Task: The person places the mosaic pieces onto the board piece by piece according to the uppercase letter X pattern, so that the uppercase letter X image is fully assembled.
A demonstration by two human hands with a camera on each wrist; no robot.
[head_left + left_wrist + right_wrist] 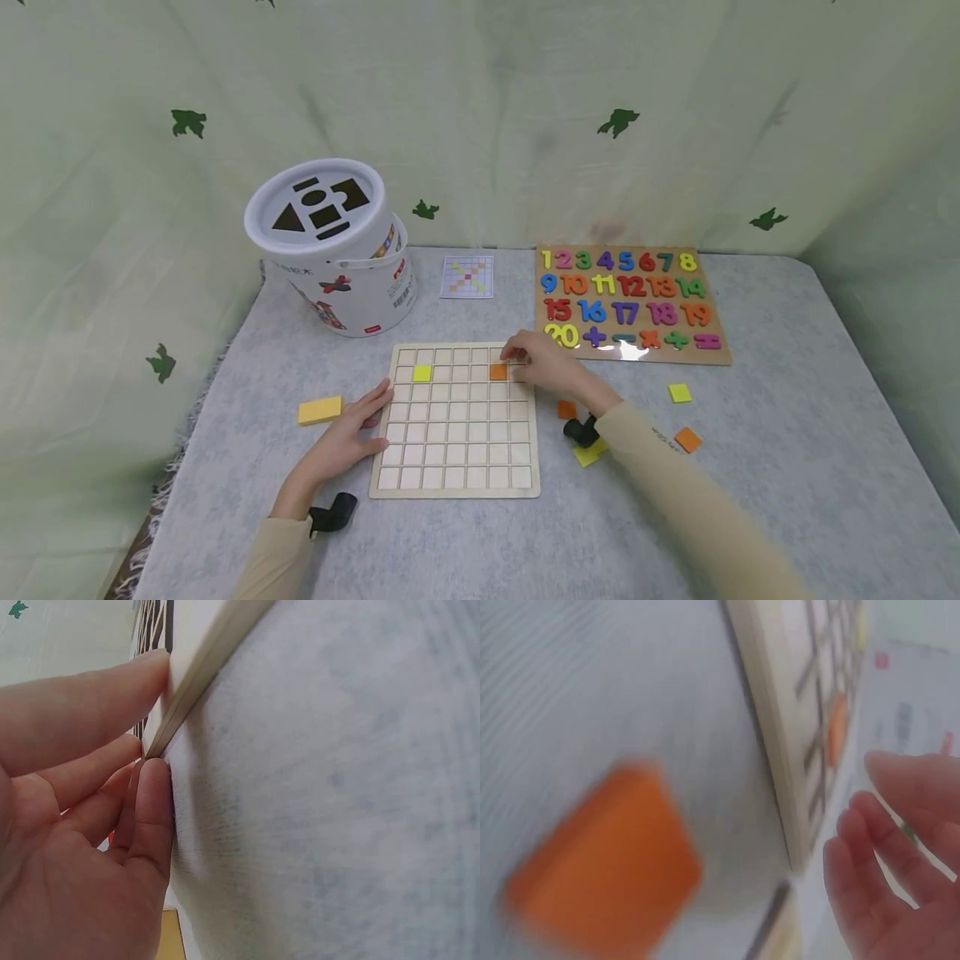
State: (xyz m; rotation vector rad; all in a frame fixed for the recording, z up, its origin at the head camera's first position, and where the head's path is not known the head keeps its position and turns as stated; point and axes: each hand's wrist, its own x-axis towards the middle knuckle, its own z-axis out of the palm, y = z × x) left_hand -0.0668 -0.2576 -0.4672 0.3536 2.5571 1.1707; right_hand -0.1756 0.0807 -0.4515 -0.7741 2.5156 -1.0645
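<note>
A wooden grid board [454, 492] lies flat on the table. In its second row from the top sit a yellow tile [422, 373] towards the left and an orange tile [498, 372] towards the right. My left hand [347, 437] rests against the board's left edge, thumb and fingers spread along it. Over the upper right corner, beside the orange tile, hovers my right hand [546, 362]. The right wrist view shows its fingers [885, 847] loosely bent and apart, with nothing between them; a loose orange tile [611, 870] appears close up there.
Right of the board lie loose orange [567, 409] and yellow tiles [679, 392]. A yellow block [320, 411] sits left. Behind stand a white lidded bucket [352, 296], a small colour-pattern card [450, 287] and a wooden number puzzle [717, 327].
</note>
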